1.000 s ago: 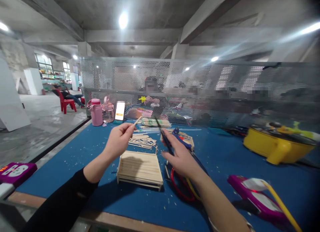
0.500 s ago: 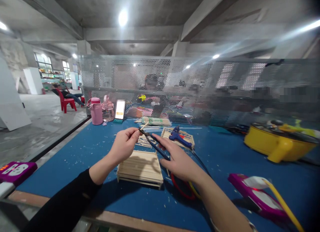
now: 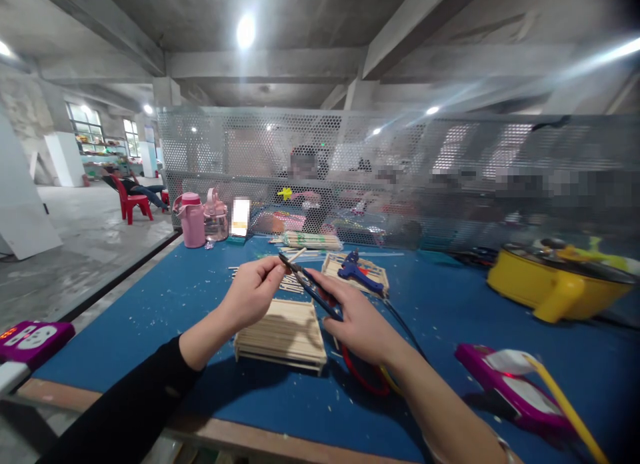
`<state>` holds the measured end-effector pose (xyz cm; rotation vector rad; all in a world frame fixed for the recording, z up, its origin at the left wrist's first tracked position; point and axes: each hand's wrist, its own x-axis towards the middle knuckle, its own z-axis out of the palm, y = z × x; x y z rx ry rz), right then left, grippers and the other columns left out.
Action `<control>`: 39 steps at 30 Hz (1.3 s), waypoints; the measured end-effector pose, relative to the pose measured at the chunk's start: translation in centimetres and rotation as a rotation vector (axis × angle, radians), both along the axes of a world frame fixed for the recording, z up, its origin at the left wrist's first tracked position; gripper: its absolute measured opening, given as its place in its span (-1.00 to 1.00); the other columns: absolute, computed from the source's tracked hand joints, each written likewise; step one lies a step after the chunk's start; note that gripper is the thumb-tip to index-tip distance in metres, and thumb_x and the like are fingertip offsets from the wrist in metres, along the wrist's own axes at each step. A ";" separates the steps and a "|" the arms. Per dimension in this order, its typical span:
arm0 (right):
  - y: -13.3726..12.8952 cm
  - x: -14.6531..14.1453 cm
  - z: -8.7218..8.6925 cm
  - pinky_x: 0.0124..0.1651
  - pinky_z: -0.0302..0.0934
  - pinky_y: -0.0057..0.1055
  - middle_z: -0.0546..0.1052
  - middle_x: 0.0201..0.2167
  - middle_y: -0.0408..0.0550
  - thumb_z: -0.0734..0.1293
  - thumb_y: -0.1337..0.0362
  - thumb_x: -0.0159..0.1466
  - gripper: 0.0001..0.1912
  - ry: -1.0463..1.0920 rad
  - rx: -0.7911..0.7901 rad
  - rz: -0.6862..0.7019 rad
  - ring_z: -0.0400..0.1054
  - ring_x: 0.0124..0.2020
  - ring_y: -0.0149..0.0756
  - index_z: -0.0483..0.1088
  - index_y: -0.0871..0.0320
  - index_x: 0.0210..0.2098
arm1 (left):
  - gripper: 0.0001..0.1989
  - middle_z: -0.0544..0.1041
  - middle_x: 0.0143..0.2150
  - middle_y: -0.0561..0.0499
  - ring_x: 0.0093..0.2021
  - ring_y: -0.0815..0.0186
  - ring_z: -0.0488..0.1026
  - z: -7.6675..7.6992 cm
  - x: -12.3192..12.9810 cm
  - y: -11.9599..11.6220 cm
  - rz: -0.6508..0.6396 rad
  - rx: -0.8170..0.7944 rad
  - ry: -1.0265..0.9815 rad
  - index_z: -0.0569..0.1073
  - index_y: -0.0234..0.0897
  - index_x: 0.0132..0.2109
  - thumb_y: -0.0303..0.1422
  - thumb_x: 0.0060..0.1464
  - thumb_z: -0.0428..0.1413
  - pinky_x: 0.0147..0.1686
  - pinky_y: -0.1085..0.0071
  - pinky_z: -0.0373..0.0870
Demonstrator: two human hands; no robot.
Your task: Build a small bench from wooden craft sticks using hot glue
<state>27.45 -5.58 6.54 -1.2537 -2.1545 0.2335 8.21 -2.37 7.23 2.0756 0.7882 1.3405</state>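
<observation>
My left hand (image 3: pixel 255 289) pinches a thin wooden stick (image 3: pixel 299 255) between thumb and fingertips. In my right hand (image 3: pixel 357 314) is a pair of pliers (image 3: pixel 313 287) with dark handles, its jaws at the stick beside my left fingertips. Whether the jaws are closed on the stick, I cannot make out. Below both hands lies a small slatted rack (image 3: pixel 280 337) built of wooden sticks. Behind it, loose short sticks (image 3: pixel 290 282) are scattered. A blue glue gun (image 3: pixel 357 272) rests on a second stick frame (image 3: pixel 333 265).
A bundle of sticks (image 3: pixel 313 240) lies near the perforated metal screen (image 3: pixel 250 151). Pink bottles (image 3: pixel 193 221) and a lit phone (image 3: pixel 240 217) stand back left. On the right are a yellow electric pan (image 3: pixel 535 287) and a purple power strip (image 3: pixel 515 391); another purple strip (image 3: pixel 35 344) is left.
Both hands have shifted slightly to the right with the stick and pliers. The stick now points more to the right, and the rack stays in place.
</observation>
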 end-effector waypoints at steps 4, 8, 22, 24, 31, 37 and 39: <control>0.3 -0.1 -0.4 0.00 0.13 -0.18 0.36 -0.03 0.00 0.17 0.47 -0.11 -0.21 -0.012 0.028 -0.026 0.22 -0.02 -0.11 0.09 0.09 0.16 | -0.69 0.18 -0.61 0.14 -0.56 0.46 0.09 0.1 0.3 -0.2 0.050 0.001 0.013 0.34 -0.33 -0.48 -0.22 0.08 -0.09 -0.55 0.51 0.02; 0.5 -0.8 -1.1 -0.01 0.14 -0.22 0.37 -0.10 0.01 0.17 0.46 -0.09 -0.22 0.002 0.104 -0.078 0.25 -0.07 -0.15 0.08 0.13 0.16 | -0.64 0.09 -0.68 0.16 -0.59 0.47 0.05 0.2 0.5 0.0 0.192 0.025 0.031 0.21 -0.30 -0.61 -0.22 0.08 -0.08 -0.58 0.50 -0.05; 0.5 -0.6 -0.9 -0.17 0.12 -0.15 0.33 -0.35 0.02 0.23 0.43 -0.08 -0.25 -0.221 0.529 -0.449 0.22 -0.27 -0.08 0.14 0.05 0.15 | -0.61 0.07 -0.69 0.16 -0.61 0.46 0.03 1.0 0.7 0.4 0.238 -0.001 0.083 0.24 -0.30 -0.63 -0.21 0.08 -0.07 -0.60 0.49 -0.09; 0.6 -0.7 -1.0 -0.15 0.14 -0.19 0.36 -0.30 0.02 0.22 0.42 -0.09 -0.22 -0.143 0.449 -0.341 0.23 -0.24 -0.10 0.11 0.08 0.16 | -0.63 0.14 -0.68 0.15 -0.60 0.46 0.08 0.9 0.8 0.7 0.237 0.098 0.106 0.29 -0.31 -0.60 -0.23 0.09 -0.07 -0.59 0.50 -0.04; 2.3 1.8 -0.4 -0.38 0.21 -0.37 0.41 -0.42 -0.12 0.16 0.38 -0.07 -0.31 0.435 -0.094 -0.068 0.29 -0.43 -0.29 0.14 0.17 0.11 | -0.74 0.47 -0.49 0.00 -0.47 0.40 0.34 0.4 -0.1 1.1 0.116 0.411 0.109 0.45 -0.30 -0.39 -0.27 0.10 -0.05 -0.43 0.50 0.21; 3.6 7.2 -0.2 -0.18 0.22 -0.24 0.48 -0.19 0.01 0.29 0.30 -0.11 -0.41 0.142 -0.111 -0.510 0.34 -0.17 -0.09 0.35 0.14 -0.03 | -0.74 0.45 -0.40 -0.03 -0.36 0.35 0.36 -0.3 -1.1 1.4 0.197 0.468 0.092 0.43 -0.30 -0.28 -0.34 0.13 -0.14 -0.32 0.44 0.28; 3.8 7.4 -1.1 -0.23 0.24 -0.23 0.51 -0.23 0.04 0.34 0.25 -0.14 -0.46 -0.085 -0.226 -0.576 0.38 -0.22 -0.05 0.41 0.11 -0.11 | -0.71 0.43 -0.33 -0.06 -0.30 0.33 0.35 -0.6 -1.4 1.7 0.200 0.509 0.123 0.42 -0.31 -0.17 -0.37 0.13 -0.16 -0.26 0.40 0.29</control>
